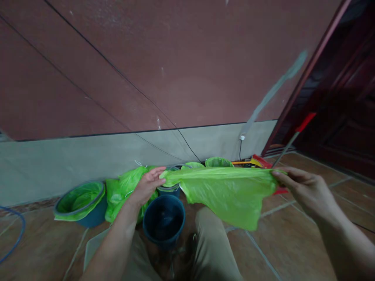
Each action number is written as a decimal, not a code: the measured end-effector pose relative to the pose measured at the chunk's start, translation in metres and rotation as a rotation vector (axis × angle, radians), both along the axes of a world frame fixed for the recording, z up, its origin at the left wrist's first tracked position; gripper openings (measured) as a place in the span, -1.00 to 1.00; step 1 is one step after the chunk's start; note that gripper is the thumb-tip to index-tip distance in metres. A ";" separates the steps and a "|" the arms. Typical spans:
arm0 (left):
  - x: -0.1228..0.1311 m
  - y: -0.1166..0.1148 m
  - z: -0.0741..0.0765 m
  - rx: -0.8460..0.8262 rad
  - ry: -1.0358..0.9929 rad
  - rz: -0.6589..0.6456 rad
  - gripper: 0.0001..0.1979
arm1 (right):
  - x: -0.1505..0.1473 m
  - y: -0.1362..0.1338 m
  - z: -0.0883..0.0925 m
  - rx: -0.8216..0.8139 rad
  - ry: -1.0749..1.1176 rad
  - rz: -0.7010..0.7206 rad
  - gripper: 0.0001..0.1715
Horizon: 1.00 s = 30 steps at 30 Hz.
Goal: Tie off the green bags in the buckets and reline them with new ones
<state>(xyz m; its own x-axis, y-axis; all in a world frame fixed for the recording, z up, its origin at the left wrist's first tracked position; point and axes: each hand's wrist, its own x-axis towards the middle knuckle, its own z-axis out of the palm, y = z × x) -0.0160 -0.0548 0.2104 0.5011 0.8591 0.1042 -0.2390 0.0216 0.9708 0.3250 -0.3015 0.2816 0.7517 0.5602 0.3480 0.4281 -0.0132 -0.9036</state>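
I hold a thin green plastic bag (228,191) stretched flat between both hands. My left hand (148,186) pinches its left top corner and my right hand (303,187) grips its right top corner. The bag hangs over my knee (211,230). Below my left hand stands a dark blue bucket (164,220) with no liner in it, on the tiled floor.
A blue bin lined with a green bag (80,203) stands at the left, a full tied green bag (123,189) beside it. More lined bins (218,162) stand by the wall. A red-handled broom (293,138) leans near the dark door (342,97). Cables (187,144) run down the wall.
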 end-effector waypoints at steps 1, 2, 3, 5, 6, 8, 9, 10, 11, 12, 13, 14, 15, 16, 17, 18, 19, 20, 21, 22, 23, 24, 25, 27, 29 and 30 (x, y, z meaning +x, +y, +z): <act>0.000 -0.001 0.003 0.028 -0.011 0.005 -0.50 | -0.001 0.000 0.001 0.008 -0.005 -0.008 -0.44; 0.001 -0.001 0.004 0.051 -0.010 0.017 -0.51 | -0.001 0.001 0.002 0.005 -0.016 -0.009 -0.44; 0.002 -0.001 0.004 0.067 0.004 0.038 -0.53 | -0.001 0.001 0.002 0.007 -0.036 -0.015 -0.45; 0.005 0.002 0.003 0.088 0.046 0.091 -0.58 | -0.001 -0.001 0.001 0.018 -0.080 -0.010 -0.48; 0.006 0.003 0.002 0.104 0.064 0.118 -0.60 | -0.002 -0.002 0.000 0.035 -0.094 -0.012 -0.49; 0.007 0.003 0.002 0.137 0.085 0.155 -0.61 | -0.004 -0.005 0.000 0.094 -0.072 -0.040 -0.51; 0.008 0.003 0.002 0.145 0.084 0.165 -0.60 | -0.006 -0.007 0.000 0.141 -0.030 -0.059 -0.52; 0.009 0.001 0.001 0.139 0.073 0.175 -0.61 | -0.008 -0.008 0.000 0.196 0.030 -0.071 -0.53; 0.011 -0.001 0.001 0.113 0.046 0.184 -0.62 | -0.010 -0.009 0.000 0.256 0.094 -0.074 -0.56; 0.013 -0.003 0.000 0.065 0.006 0.188 -0.63 | -0.012 -0.010 0.000 0.312 0.153 -0.060 -0.59; 0.016 -0.005 -0.002 0.000 -0.044 0.186 -0.64 | -0.015 -0.010 -0.001 0.360 0.198 -0.036 -0.65; 0.019 -0.007 -0.005 -0.075 -0.099 0.183 -0.65 | -0.018 -0.009 -0.002 0.392 0.230 -0.015 -0.71; 0.023 -0.009 -0.008 -0.149 -0.156 0.184 -0.65 | -0.022 -0.008 -0.004 0.415 0.247 -0.009 -0.76; 0.028 -0.010 -0.011 -0.214 -0.208 0.190 -0.66 | -0.025 -0.006 -0.006 0.433 0.252 -0.021 -0.80; 0.032 -0.011 -0.014 -0.260 -0.254 0.209 -0.67 | -0.028 -0.005 -0.008 0.447 0.248 -0.040 -0.83; 0.036 -0.012 -0.016 -0.281 -0.291 0.237 -0.67 | -0.031 -0.004 -0.010 0.455 0.240 -0.067 -0.84; 0.040 -0.013 -0.017 -0.279 -0.320 0.264 -0.67 | -0.033 -0.003 -0.012 0.459 0.225 -0.100 -0.84; 0.042 -0.014 -0.017 -0.260 -0.339 0.281 -0.66 | -0.035 -0.003 -0.014 0.449 0.203 -0.127 -0.83; 0.044 -0.015 -0.016 -0.230 -0.350 0.281 -0.63 | -0.036 -0.004 -0.015 0.431 0.178 -0.153 -0.81; 0.044 -0.017 -0.013 -0.193 -0.357 0.267 -0.60 | -0.035 -0.005 -0.016 0.400 0.157 -0.172 -0.79; 0.042 -0.020 -0.010 -0.155 -0.357 0.236 -0.57 | -0.034 -0.007 -0.017 0.374 0.140 -0.194 -0.77; 0.040 -0.023 -0.007 -0.116 -0.347 0.195 -0.55 | -0.032 -0.009 -0.017 0.356 0.126 -0.210 -0.75; 0.036 -0.025 -0.004 -0.074 -0.323 0.155 -0.55 | -0.030 -0.011 -0.016 0.342 0.118 -0.221 -0.74; 0.028 -0.030 0.001 0.032 -0.221 0.095 -0.59 | -0.026 -0.014 -0.014 0.345 0.098 -0.251 -0.75; 0.022 -0.032 0.004 0.156 -0.071 0.081 -0.65 | -0.023 -0.014 -0.011 0.413 0.060 -0.330 -0.77; 0.021 -0.033 0.005 0.227 -0.002 0.096 -0.69 | -0.021 -0.014 -0.009 0.445 0.043 -0.360 -0.77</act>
